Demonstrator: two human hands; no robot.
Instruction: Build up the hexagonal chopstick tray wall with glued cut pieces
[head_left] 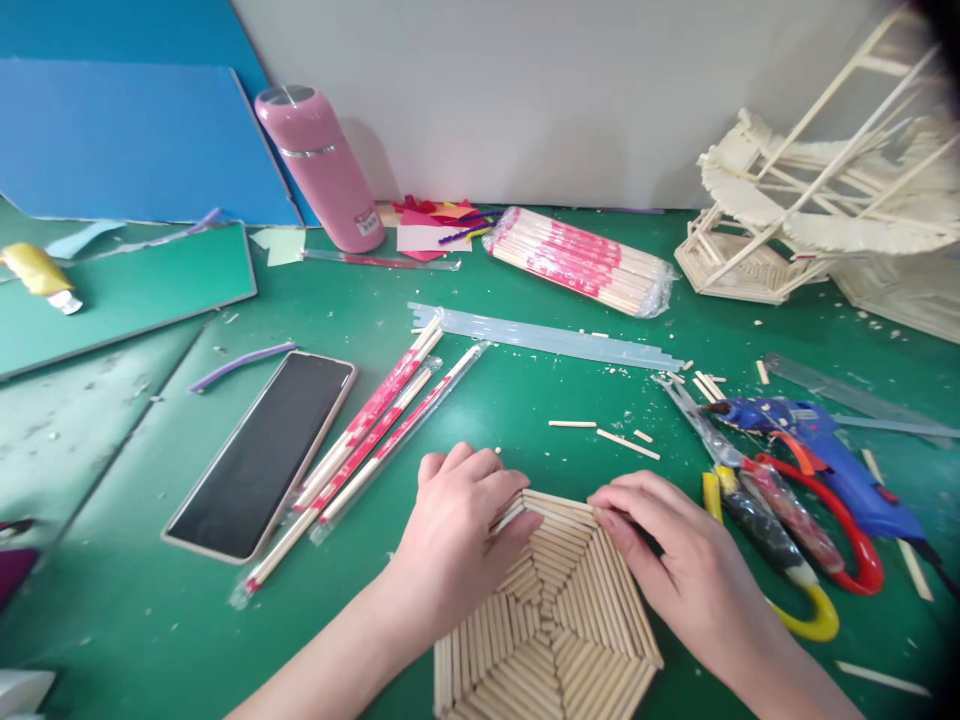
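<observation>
A hexagonal panel of short wooden sticks lies in front of me, its sticks laid in wedges around a small centre. My left hand grips its upper left edge, thumb on top and fingers curled over the rim. At the upper right corner, the thumb and fingertips of my right hand pinch the edge. Just right of that hand lie wire cutters with red handles, yellow-handled pliers and a blue hot glue gun. Small stick offcuts are scattered beyond the panel.
Wrapped chopsticks and a phone lie to the left. Farther back are clear glue sticks, a chopstick pack and a pink flask. A stick-built model stands at the back right.
</observation>
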